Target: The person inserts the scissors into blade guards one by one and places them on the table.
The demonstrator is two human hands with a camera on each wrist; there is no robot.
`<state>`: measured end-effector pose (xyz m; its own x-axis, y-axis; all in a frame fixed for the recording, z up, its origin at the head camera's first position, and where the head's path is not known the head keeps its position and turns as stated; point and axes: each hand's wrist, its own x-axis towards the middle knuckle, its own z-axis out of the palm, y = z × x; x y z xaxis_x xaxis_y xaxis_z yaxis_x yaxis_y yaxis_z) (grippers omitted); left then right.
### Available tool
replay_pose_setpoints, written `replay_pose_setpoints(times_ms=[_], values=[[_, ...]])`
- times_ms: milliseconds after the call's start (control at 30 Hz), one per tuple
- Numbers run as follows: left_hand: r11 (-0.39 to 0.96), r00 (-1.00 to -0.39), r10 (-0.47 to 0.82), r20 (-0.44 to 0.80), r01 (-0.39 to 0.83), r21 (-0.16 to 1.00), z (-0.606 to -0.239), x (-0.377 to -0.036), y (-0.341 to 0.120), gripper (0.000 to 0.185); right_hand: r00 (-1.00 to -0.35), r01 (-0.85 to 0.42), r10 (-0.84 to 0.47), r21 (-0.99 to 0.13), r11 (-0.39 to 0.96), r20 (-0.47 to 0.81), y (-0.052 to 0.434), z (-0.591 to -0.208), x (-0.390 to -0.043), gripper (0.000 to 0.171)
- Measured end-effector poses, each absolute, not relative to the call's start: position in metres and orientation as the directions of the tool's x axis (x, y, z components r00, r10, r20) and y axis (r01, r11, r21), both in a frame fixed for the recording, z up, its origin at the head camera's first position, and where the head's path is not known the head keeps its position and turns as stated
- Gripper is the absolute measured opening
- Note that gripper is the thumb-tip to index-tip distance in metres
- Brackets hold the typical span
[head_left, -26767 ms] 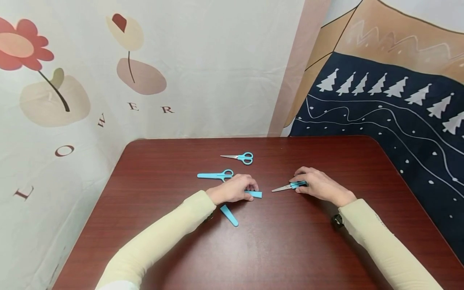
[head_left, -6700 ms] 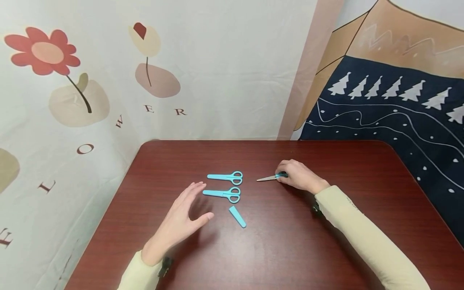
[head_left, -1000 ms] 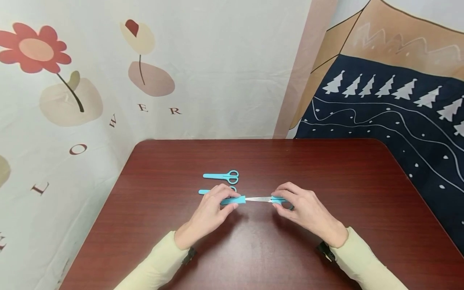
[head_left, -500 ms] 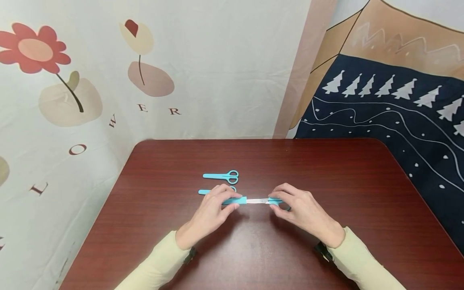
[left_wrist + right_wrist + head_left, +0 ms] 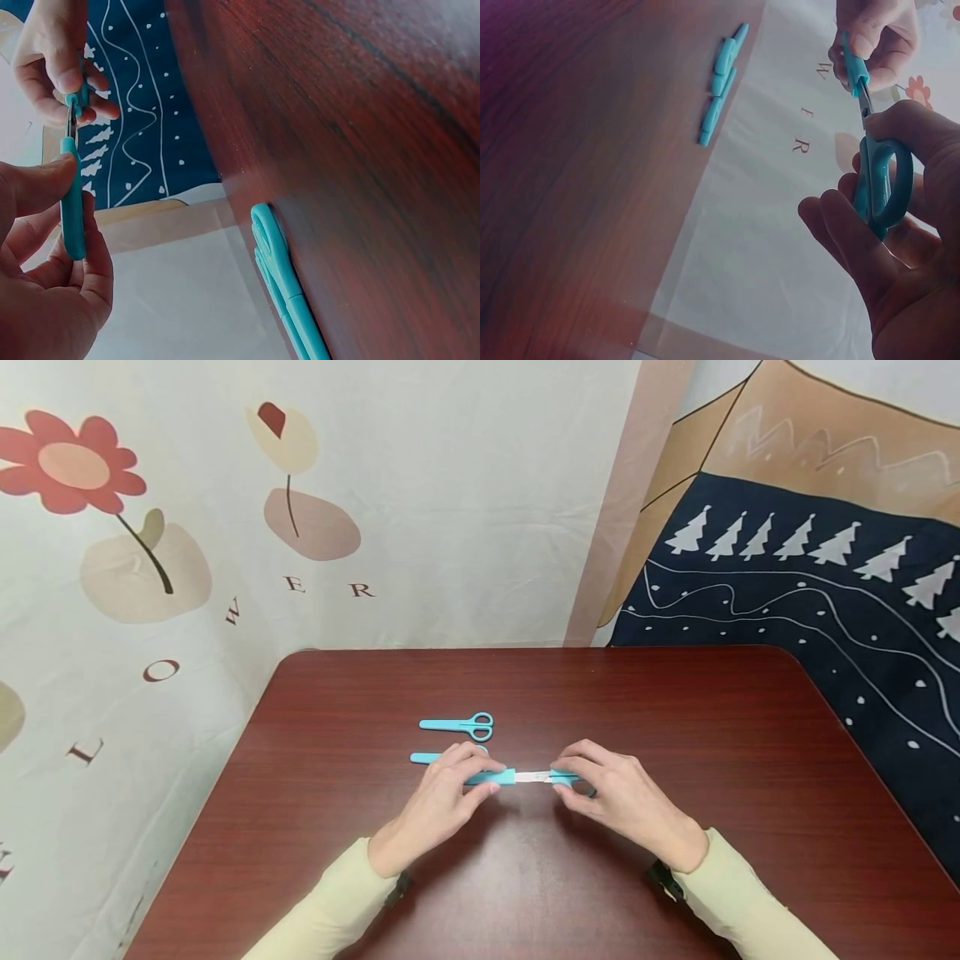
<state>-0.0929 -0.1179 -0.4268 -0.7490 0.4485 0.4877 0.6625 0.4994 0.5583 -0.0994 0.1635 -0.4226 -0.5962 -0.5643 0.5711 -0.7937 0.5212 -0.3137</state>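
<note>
My left hand (image 5: pixel 432 806) pinches a light-blue scissors sheath (image 5: pixel 72 206) between thumb and fingers. Opposite it, my right hand (image 5: pixel 626 793) holds a pair of scissors (image 5: pixel 877 180) by its blue handles. The blade tips are inside the sheath's open end, and a short stretch of bare metal blade (image 5: pixel 532 777) shows between the two hands. Both hands are raised over the table, sheath and scissors in one line. Part of the handle loops is hidden behind the right fingers in the head view.
On the brown table (image 5: pixel 675 710), one sheathed pair of blue scissors (image 5: pixel 456 725) lies beyond the left hand. A second sheathed pair (image 5: pixel 426 757) lies nearer, partly covered by that hand. A printed cloth (image 5: pixel 450 527) hangs behind the table's far edge.
Over the last second the right hand has moved left and the sheath slightly right, so less blade shows. Earlier, the loose sheath lay on the table and the right hand alone held the scissors.
</note>
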Motion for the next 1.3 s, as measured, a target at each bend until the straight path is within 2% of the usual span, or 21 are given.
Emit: replay_pose_setpoints(times_ms=[467,900,1300], values=[[0.492,-0.738,0.461,0.493,0.675,0.55,-0.429,-0.092,-0.114,0.023,-0.6,-0.792,-0.569,-0.314,0.524,0.562,0.16,-0.423,-0.099,0.022],[0.499,-0.751,0.47,0.463,0.659,0.563,-0.427,-0.091,-0.11,0.02,-0.628,-0.773,-0.57,-0.338,0.537,0.529,0.156,-0.423,-0.098,0.022],[0.505,-0.757,0.465,0.458,0.652,0.565,-0.428,-0.089,-0.107,0.019,-0.622,-0.777,-0.575,-0.333,0.534,0.531,0.153,-0.422,-0.097,0.023]])
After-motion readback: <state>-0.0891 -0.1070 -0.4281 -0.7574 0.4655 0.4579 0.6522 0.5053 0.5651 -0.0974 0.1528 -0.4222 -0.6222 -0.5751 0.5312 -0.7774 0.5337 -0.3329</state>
